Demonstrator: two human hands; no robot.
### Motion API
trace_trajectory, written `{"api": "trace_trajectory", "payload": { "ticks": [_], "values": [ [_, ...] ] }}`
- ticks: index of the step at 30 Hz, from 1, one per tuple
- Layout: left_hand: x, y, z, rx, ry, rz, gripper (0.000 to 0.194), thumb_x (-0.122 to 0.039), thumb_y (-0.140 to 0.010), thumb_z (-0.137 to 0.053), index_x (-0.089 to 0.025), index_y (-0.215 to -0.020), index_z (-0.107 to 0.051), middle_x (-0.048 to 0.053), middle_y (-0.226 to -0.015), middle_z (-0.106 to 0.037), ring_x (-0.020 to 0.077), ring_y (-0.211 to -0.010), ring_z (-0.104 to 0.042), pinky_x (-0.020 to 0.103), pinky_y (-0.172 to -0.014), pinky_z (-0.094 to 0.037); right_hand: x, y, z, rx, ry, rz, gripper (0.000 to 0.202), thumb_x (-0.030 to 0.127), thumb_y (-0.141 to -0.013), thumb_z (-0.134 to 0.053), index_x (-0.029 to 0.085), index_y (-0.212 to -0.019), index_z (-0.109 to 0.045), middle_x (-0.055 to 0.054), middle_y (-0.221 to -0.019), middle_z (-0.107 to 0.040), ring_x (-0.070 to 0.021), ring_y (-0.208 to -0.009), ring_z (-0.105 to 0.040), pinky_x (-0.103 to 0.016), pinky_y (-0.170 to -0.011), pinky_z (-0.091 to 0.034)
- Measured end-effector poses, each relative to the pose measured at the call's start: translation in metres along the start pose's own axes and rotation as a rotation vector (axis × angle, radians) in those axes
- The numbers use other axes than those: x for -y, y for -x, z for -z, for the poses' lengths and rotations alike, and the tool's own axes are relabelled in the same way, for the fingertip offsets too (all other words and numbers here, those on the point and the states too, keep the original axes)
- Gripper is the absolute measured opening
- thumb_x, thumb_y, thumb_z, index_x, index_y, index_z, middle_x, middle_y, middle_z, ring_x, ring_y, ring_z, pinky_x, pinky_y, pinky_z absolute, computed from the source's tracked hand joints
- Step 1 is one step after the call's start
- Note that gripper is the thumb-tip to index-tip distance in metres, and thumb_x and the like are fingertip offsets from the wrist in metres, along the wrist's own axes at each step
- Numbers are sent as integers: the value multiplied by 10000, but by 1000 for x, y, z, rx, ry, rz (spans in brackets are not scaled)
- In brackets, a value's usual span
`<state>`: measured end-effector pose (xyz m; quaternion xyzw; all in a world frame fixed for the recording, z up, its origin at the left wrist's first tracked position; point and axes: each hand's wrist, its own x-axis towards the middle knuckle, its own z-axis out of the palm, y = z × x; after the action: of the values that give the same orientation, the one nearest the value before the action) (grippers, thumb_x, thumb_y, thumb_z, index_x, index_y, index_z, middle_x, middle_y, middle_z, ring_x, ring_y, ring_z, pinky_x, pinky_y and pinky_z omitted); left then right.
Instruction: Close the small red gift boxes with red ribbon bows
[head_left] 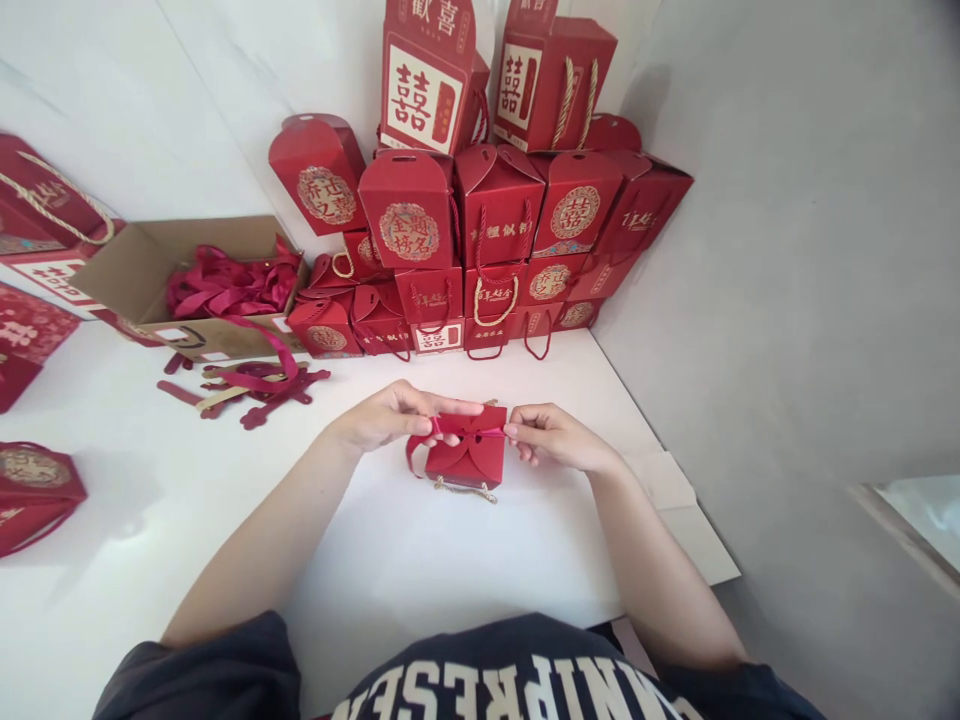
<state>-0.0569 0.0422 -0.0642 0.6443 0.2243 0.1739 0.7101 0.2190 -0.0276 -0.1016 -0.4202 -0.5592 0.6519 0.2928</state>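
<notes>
A small red gift box (480,460) with curved top flaps sits on the white table in front of me, a twisted gold cord handle (465,489) along its near side. A red ribbon (489,433) runs across its top. My left hand (401,418) pinches the ribbon at the box's left, its index finger stretched over the far edge, and a loose length hangs down on that side. At the right edge, the fingertips of my right hand (544,434) are closed on the ribbon's other end.
Stacked red boxes (499,205) stand against the back wall. Left of them is an open cardboard box (124,270) of red ribbons (232,283), with flat dark-red pieces (262,395) before it. More red boxes (37,480) lie at far left. A grey wall (750,250) rises on the right.
</notes>
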Motion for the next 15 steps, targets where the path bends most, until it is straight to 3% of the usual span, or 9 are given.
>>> {"api": "trace_trajectory", "payload": {
  "ticks": [4,9,12,15],
  "values": [
    [-3,-1,-11,-33,104,96,328,-454,-727,-749,-130,-773,-738,199,-1030,-722,173,-636,-670,276,-553,-519,-2,-4,-4,1,29,40,352,503,-854,-602,181,-718,-568,27,-612,-551,-106,-586,-513,-248,-618,-429],
    [-26,9,2,96,-159,217,261,-385,-829,-652,-139,-868,-732,143,-1067,-687,98,-582,-587,221,-493,-490,2,-3,-4,-9,51,106,285,453,-873,-593,181,-793,-618,0,-759,-593,-133,-741,-544,-267,-756,-427],
    [-32,14,7,2,-315,252,349,-450,-876,-567,-143,-869,-733,81,-815,-673,95,-546,-541,217,-487,-471,3,-2,-6,-18,14,97,321,475,-914,-520,186,-817,-619,-7,-753,-598,-138,-726,-543,-268,-733,-418],
    [-30,15,4,-113,-412,357,398,-507,-850,-581,-143,-743,-700,25,-587,-572,92,-488,-484,202,-429,-394,3,-2,-9,-74,31,106,414,520,-933,-456,180,-749,-605,-12,-716,-587,-138,-688,-530,-268,-700,-405]
  ]
}}
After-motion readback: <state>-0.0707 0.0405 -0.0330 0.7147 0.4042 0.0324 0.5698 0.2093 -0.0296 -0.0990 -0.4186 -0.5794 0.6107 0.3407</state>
